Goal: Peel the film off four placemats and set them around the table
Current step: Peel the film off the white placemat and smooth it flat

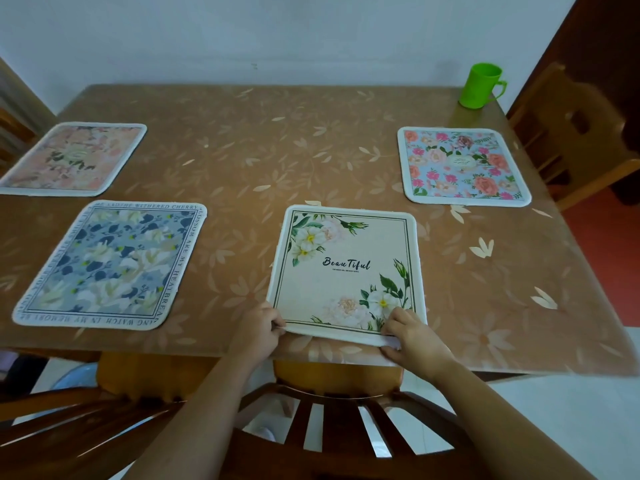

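Four placemats lie on the brown flower-patterned table [277, 161]. A cream one printed "Beautiful" [346, 268] sits at the near edge in front of me. My left hand [258, 332] pinches its near left corner and my right hand [412, 337] pinches its near right corner, with that near edge lifted slightly off the table. A blue-and-white floral placemat [110, 268] lies at the near left. A pale peach floral placemat [74, 159] lies at the far left. A light-blue placemat with pink roses [464, 166] lies at the far right. No loose film is visible.
A green plastic cup [479, 85] stands at the table's far right corner. A wooden chair back [332, 427] is right below my arms, another wooden chair [568, 133] stands at the right side, and a white wall runs behind the table.
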A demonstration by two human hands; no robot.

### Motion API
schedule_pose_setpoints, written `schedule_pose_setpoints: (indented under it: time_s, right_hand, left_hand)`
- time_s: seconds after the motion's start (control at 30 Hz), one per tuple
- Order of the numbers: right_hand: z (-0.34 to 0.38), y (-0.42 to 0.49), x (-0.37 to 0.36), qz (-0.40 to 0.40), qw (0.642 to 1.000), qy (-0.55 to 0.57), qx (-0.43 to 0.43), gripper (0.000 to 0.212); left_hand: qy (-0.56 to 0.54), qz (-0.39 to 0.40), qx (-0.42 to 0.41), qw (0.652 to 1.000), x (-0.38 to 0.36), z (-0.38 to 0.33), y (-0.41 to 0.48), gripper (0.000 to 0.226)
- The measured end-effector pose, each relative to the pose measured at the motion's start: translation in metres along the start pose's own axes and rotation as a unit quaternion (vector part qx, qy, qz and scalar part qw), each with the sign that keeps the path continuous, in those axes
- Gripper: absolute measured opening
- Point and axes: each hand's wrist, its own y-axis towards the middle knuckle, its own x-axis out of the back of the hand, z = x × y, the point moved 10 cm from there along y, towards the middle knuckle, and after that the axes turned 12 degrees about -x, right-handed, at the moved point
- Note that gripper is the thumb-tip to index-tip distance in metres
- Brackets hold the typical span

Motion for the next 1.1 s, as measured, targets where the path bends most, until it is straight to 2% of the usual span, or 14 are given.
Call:
schedule_pose_setpoints:
  time_s: [0.27,0.4,0.57,0.77,1.1]
  right_hand:
    - [-0.001,-0.001,0.001,-0.020,1.000,0.015,-0.019,0.024]
    - [-0.004,-0.004,0.001,-0.031,0.999,0.028,-0.029,0.022]
    - [-0.007,-0.004,0.003,-0.044,0.996,0.062,-0.040,0.018]
    - [-0.016,-0.006,0.000,-0.040,0.996,0.064,-0.055,0.018]
    - [-0.015,-0.007,0.000,-0.047,0.996,0.058,-0.057,0.013]
  left_hand:
    - [0.069,0.032,-0.022,0.997,-0.003,-0.006,-0.007,0.006]
    - [0.111,0.048,-0.060,0.991,-0.011,-0.016,-0.010,0.014]
    - [0.112,0.065,-0.071,0.989,-0.021,-0.022,-0.011,0.020]
    - [0.080,0.056,-0.062,0.993,-0.025,-0.023,-0.012,0.009]
    - [0.077,0.027,-0.052,0.995,-0.021,-0.023,-0.013,0.009]
